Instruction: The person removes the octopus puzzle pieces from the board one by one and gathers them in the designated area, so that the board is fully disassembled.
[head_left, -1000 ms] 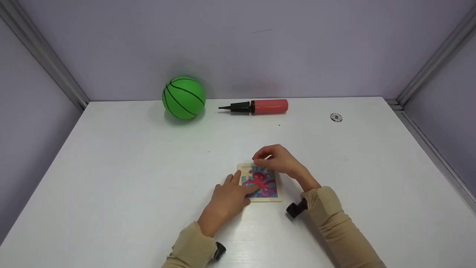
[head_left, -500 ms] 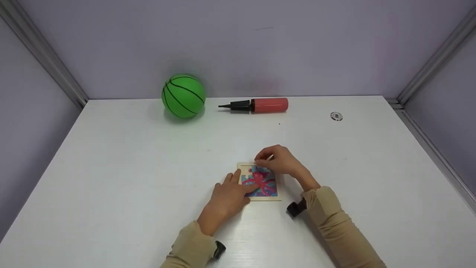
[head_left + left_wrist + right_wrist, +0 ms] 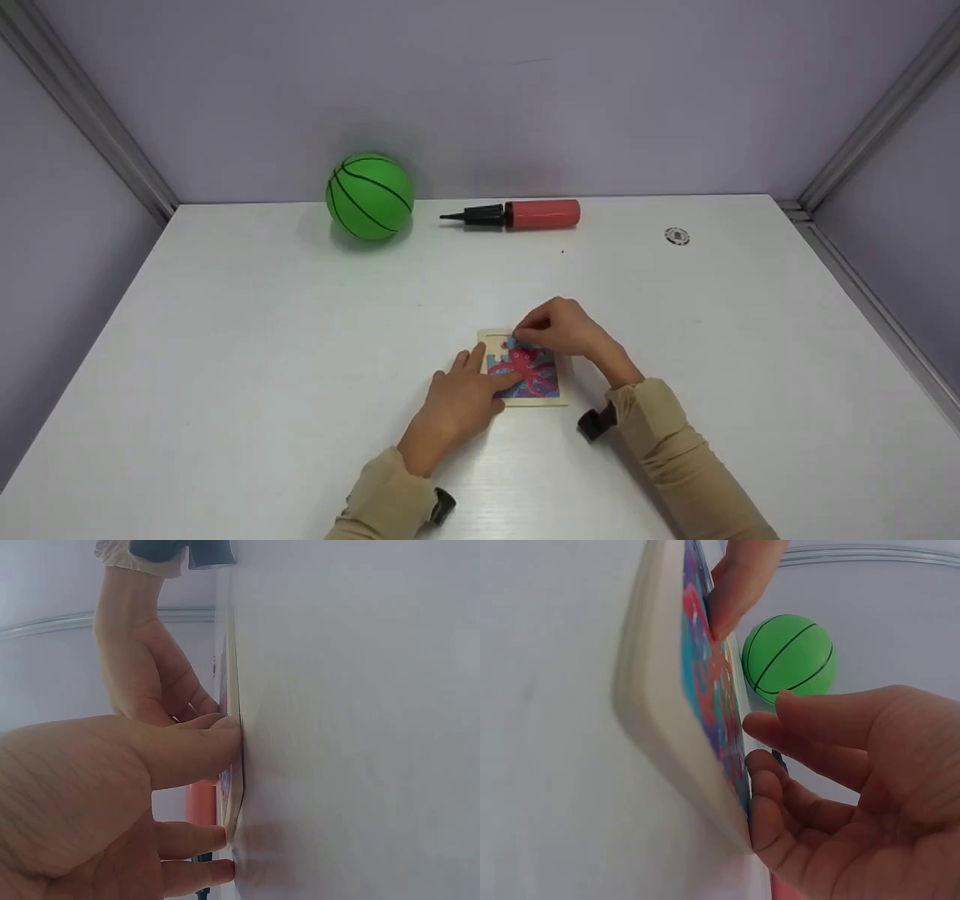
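Observation:
A small wooden jigsaw puzzle (image 3: 541, 384) with a pink octopus on blue lies flat in its pale frame. Bare wood shows at its upper left corner. My left hand (image 3: 457, 401) rests on its left side, one finger across the picture and others along the edge. In the left wrist view, the left thumb (image 3: 199, 754) lies at the frame's near edge. Over the puzzle's top edge is my right hand (image 3: 564, 330), fingers bent and tips at the upper pieces. No piece shows between right thumb and fingers in the right wrist view; their contact is partly hidden.
A green ball (image 3: 370, 196) with black lines stands at the back of the white table (image 3: 225, 360). Beside it lies a hand pump (image 3: 544, 214) with a red body and black nozzle. A black-and-white round chip (image 3: 677, 236) lies at the back right. Walls enclose the back and sides.
My right hand has dipped slightly toward the puzzle's top edge, and its fingertips now sit lower over the upper pieces. The left hand has stayed in place.

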A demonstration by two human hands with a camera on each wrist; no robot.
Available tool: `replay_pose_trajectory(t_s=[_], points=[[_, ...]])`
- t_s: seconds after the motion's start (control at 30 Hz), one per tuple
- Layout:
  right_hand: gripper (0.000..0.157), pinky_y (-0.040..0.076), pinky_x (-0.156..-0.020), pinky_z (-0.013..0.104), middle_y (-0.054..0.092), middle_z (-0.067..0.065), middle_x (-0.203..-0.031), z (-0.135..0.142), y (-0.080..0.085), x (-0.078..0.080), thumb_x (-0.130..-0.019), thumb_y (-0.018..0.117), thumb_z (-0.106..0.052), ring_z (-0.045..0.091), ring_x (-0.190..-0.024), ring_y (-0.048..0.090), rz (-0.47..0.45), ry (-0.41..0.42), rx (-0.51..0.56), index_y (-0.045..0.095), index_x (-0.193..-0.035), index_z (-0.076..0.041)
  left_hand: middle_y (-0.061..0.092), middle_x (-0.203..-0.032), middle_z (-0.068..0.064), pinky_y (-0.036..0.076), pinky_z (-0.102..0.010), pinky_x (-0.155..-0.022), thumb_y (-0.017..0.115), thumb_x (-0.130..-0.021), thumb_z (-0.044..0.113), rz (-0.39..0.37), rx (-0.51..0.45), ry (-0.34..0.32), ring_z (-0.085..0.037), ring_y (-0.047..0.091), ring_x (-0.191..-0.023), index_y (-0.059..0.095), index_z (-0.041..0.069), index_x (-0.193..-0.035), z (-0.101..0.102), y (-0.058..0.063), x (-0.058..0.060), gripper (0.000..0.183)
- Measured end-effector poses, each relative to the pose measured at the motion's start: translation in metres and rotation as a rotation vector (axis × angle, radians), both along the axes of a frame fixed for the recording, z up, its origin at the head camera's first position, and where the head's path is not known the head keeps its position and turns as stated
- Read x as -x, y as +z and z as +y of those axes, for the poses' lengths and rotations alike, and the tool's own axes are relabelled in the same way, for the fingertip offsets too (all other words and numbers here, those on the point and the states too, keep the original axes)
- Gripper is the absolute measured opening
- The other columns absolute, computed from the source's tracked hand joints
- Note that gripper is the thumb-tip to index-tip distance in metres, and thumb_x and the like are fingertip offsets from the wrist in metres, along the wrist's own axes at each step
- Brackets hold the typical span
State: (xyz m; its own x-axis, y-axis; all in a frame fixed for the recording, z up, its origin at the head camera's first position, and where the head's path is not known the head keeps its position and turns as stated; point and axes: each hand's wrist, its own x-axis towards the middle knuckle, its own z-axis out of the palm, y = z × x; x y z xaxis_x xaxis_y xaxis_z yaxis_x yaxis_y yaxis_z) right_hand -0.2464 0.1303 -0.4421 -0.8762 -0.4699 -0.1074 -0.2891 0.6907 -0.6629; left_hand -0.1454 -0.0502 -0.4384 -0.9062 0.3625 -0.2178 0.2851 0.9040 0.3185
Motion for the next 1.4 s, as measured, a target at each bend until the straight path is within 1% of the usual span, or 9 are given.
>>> replay_pose_trajectory(t_s=[0.13, 0.27, 0.37, 0.47, 0.63, 0.87, 1.07, 1.23, 1.4], points=[[0.02, 0.05, -0.073, 0.031, 0.072, 0.002, -0.091, -0.0003, 0.0016, -0.0011, -0.089, 0.069, -0.024, 0.012, -0.077, 0.058, -0.008, -0.002, -0.023, 0.077, -0.098, -0.009, 0.029, -0.153, -0.019, 0.037, -0.061, -0.097, 0.061, -0.095, 0.027, -0.002, -0.004, 0.001, -0.037, 0.031, -0.136, 0.056, 0.032, -0.136, 0.0002, 0.0006, 0.0, 0.042], [0.019, 0.049, -0.071, 0.031, 0.072, 0.001, -0.091, -0.0003, 0.0022, -0.0019, -0.089, 0.069, -0.023, 0.011, -0.076, 0.058, 0.012, 0.04, -0.038, 0.077, -0.098, -0.008, 0.03, -0.152, -0.019, 0.038, -0.06, -0.096, 0.06, -0.095, 0.027, -0.001, 0.004, -0.005, -0.037, 0.032, -0.136, 0.055, 0.033, -0.136, 0.0, 0.0005, -0.0007, 0.042], [0.018, 0.047, -0.068, 0.03, 0.072, 0.002, -0.089, -0.0005, 0.0019, -0.002, -0.089, 0.069, -0.022, 0.011, -0.074, 0.056, 0.031, 0.071, -0.028, 0.076, -0.098, -0.007, 0.029, -0.153, -0.018, 0.038, -0.06, -0.097, 0.06, -0.095, 0.027, 0.001, 0.014, -0.01, -0.038, 0.031, -0.137, 0.054, 0.034, -0.137, 0.0, -0.0002, -0.0009, 0.043], [0.017, 0.044, -0.066, 0.029, 0.069, 0.002, -0.086, -0.0009, 0.0014, -0.0021, -0.089, 0.068, -0.021, 0.011, -0.072, 0.053, 0.037, 0.08, -0.021, 0.075, -0.097, -0.007, 0.028, -0.153, -0.018, 0.037, -0.06, -0.097, 0.059, -0.095, 0.029, 0.011, 0.032, -0.016, -0.038, 0.031, -0.137, 0.053, 0.034, -0.138, 0.0001, -0.0012, -0.0012, 0.044], [0.016, 0.042, -0.066, 0.03, 0.064, 0.002, -0.083, -0.0015, 0.0003, -0.0025, -0.091, 0.065, -0.02, 0.013, -0.071, 0.05, 0.027, 0.063, -0.018, 0.072, -0.098, -0.007, 0.028, -0.153, -0.017, 0.039, -0.059, -0.097, 0.059, -0.096, 0.031, 0.034, 0.067, -0.024, -0.036, 0.033, -0.135, 0.051, 0.034, -0.139, 0.0007, -0.0019, -0.0017, 0.045], [0.013, 0.044, -0.069, 0.032, 0.062, 0.002, -0.085, -0.0025, -0.0023, -0.0033, -0.09, 0.065, -0.018, 0.017, -0.077, 0.053, 0.037, 0.039, -0.008, 0.071, -0.096, -0.008, 0.028, -0.153, -0.017, 0.038, -0.059, -0.096, 0.059, -0.096, 0.03, 0.025, 0.045, -0.014, -0.036, 0.032, -0.135, 0.052, 0.034, -0.139, 0.0007, -0.0017, -0.0016, 0.044], [0.009, 0.046, -0.069, 0.032, 0.062, 0.003, -0.084, -0.0029, -0.0032, -0.0036, -0.088, 0.068, -0.014, 0.016, -0.075, 0.054, 0.047, 0.035, 0.019, 0.07, -0.094, -0.008, 0.028, -0.152, -0.016, 0.038, -0.058, -0.096, 0.059, -0.096, 0.03, 0.029, 0.053, -0.016, -0.035, 0.033, -0.134, 0.052, 0.034, -0.139, 0.0008, -0.0013, -0.0016, 0.044], [0.01, 0.046, -0.069, 0.032, 0.061, 0.004, -0.084, -0.0031, -0.0025, -0.0049, -0.086, 0.07, -0.011, 0.017, -0.074, 0.054, 0.03, 0.015, 0.039, 0.068, -0.095, -0.007, 0.027, -0.153, -0.016, 0.038, -0.059, -0.097, 0.058, -0.096, 0.03, 0.019, 0.05, -0.016, -0.036, 0.031, -0.135, 0.05, 0.035, -0.14, 0.0009, -0.0016, -0.0014, 0.045], [0.012, 0.049, -0.074, 0.035, 0.062, 0.003, -0.087, -0.0039, -0.0007, -0.0058, -0.085, 0.072, -0.011, 0.019, -0.08, 0.057, -0.028, -0.029, 0.038, 0.069, -0.095, -0.007, 0.028, -0.153, -0.017, 0.037, -0.06, -0.096, 0.059, -0.096, 0.028, 0.021, 0.032, -0.021, -0.037, 0.032, -0.135, 0.051, 0.034, -0.139, 0.0005, -0.0017, -0.0012, 0.044]])
